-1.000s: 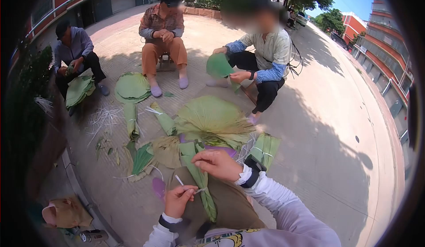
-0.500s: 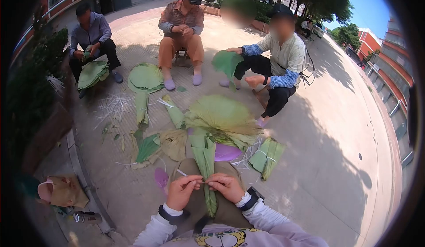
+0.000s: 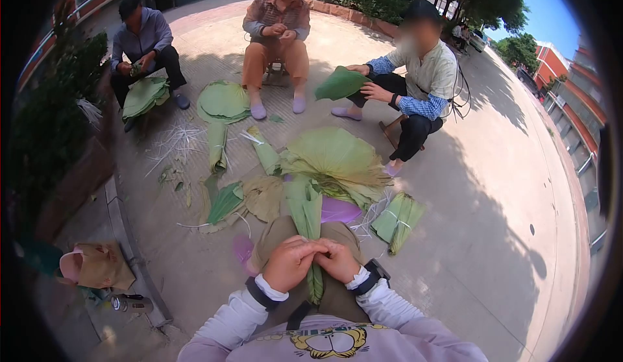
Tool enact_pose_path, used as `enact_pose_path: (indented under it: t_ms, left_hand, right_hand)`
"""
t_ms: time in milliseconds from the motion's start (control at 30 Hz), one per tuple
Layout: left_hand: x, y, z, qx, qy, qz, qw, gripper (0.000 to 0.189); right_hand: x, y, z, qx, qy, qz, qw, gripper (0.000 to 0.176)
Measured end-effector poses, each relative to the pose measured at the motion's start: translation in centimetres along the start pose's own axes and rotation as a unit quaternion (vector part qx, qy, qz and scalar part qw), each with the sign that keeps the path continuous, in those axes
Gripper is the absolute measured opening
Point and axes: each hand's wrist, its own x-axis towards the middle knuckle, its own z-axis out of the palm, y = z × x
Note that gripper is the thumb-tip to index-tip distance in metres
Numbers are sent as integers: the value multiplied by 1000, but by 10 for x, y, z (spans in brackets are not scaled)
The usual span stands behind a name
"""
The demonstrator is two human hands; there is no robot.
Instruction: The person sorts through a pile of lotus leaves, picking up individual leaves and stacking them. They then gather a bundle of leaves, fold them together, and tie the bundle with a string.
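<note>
A folded bundle of green leaves (image 3: 305, 206) lies lengthwise over my lap, its narrow end pointing at my body. My left hand (image 3: 290, 263) and my right hand (image 3: 339, 260) meet on top of the bundle's narrow part, fingers closed and pressed together. The white tie strip seen in them a moment ago is now hidden by the fingers. Just beyond the bundle spreads a stack of large round leaves (image 3: 334, 157). To the right on the ground sits a tied leaf bundle (image 3: 399, 222) with a white strip around it.
Three people sit opposite; one handles a green leaf (image 3: 341, 83). Leaf stacks (image 3: 222, 101), another tied bundle (image 3: 217, 144), white strips (image 3: 176, 143) and a dried leaf (image 3: 261, 196) lie on the paving. At left are a paper bag (image 3: 107, 266), a flask (image 3: 131, 303) and a curb.
My hands have come together over the bundle, and the white strip's end no longer shows. The person at right has brought a second hand to the leaf. The view has shifted slightly.
</note>
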Motion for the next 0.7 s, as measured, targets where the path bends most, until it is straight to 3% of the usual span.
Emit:
enact_pose_path:
  t_ms: [67,100,167,267,367,433,533,633,700]
  left_hand:
    - [5,-4,3,-33,-41,60,997,23]
    - [7,2,2,-52,-15,57,997,24]
    - [11,21,1,-95,36,53,993,25]
    - [5,5,-3,-67,120,-45,990,26]
    - [-2,-17,6,52,30,-14,998,27]
    - [-6,-22,11,78,13,-12,997,29]
    - [-6,-27,13,78,-7,-30,996,31]
    - [0,-38,15,84,-22,-19,996,28]
    - [-7,-38,20,93,-38,-24,995,25]
  right_hand:
    - [0,11,2,-12,15,-49,999,20]
    - [-2,14,0,-21,25,-73,997,19]
    - [-6,7,-4,-17,9,-24,1000,16]
    - [-2,-7,-3,10,17,5,1000,15]
    - [-3,-3,-1,26,21,11,999,16]
    - [-6,3,5,100,38,23,994,16]
    - [-10,-4,5,55,55,70,995,17]
    - [-11,-7,5,46,78,45,995,16]
    - [-15,-2,5,24,96,-27,995,15]
